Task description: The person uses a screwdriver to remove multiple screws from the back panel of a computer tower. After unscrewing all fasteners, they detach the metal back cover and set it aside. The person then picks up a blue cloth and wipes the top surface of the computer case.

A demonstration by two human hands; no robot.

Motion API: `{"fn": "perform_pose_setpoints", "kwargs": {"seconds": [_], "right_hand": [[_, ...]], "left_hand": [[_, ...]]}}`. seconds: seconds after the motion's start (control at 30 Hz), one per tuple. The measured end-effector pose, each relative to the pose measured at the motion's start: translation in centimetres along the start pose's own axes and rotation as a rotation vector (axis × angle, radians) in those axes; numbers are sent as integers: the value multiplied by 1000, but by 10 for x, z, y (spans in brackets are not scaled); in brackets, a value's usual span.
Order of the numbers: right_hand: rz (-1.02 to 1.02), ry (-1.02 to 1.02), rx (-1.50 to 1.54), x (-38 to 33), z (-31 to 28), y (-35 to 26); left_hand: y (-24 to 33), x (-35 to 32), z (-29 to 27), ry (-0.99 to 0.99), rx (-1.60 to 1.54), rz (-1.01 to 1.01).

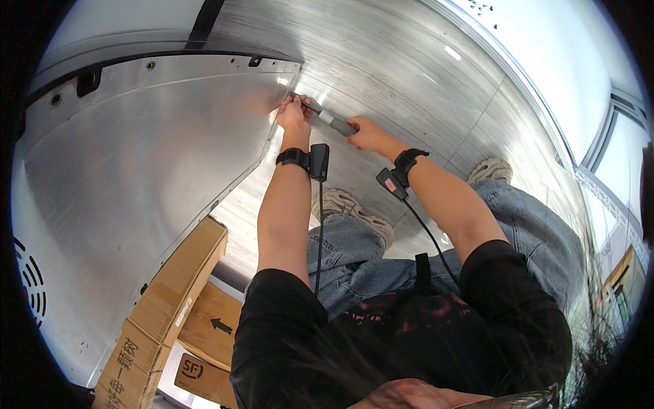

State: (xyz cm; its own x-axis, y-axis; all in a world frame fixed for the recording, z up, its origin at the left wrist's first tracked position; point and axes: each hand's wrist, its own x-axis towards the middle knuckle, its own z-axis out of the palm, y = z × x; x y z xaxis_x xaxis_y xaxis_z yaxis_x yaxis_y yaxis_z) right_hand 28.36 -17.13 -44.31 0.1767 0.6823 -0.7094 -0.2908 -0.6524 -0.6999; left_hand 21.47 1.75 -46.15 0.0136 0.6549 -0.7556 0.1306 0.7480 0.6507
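My right hand (370, 134) is wrapped round the rear end of a grey, stick-shaped screwdriver (328, 117) with a lighter band about its middle. Its thin dark shaft points toward the far corner of a large bare-metal panel (146, 157) on my left. Close to that corner, my left hand (295, 114) is closed, its fingers pinched about the front of the shaft. The tip, and whatever it meets at the panel's edge, are hidden or too small to make out.
Cardboard boxes (160, 310) stand along the panel's near edge, left of my body. Grey wood-look floor (409, 75) stretches beyond my hands, bordered at right by a white wall or cabinet (545, 75). My shoes (354, 213) are just below my hands. Cables (436, 242) hang from both wrist devices.
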Motion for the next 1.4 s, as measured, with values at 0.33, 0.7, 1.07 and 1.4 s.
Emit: {"fn": "perform_pose_setpoints", "kwargs": {"seconds": [0.33,0.7,1.07,1.4], "right_hand": [[105,42,227,-4,10,-2],[-132,78,-150,10,5,7],[-221,228,-184,11,7,11],[-241,330,-482,-10,11,-12]], "left_hand": [[2,-2,-2,-32,40,-41],[0,1,-1,-35,57,3],[-2,-2,-1,-4,61,5],[-2,-2,1,89,75,-9]]}}
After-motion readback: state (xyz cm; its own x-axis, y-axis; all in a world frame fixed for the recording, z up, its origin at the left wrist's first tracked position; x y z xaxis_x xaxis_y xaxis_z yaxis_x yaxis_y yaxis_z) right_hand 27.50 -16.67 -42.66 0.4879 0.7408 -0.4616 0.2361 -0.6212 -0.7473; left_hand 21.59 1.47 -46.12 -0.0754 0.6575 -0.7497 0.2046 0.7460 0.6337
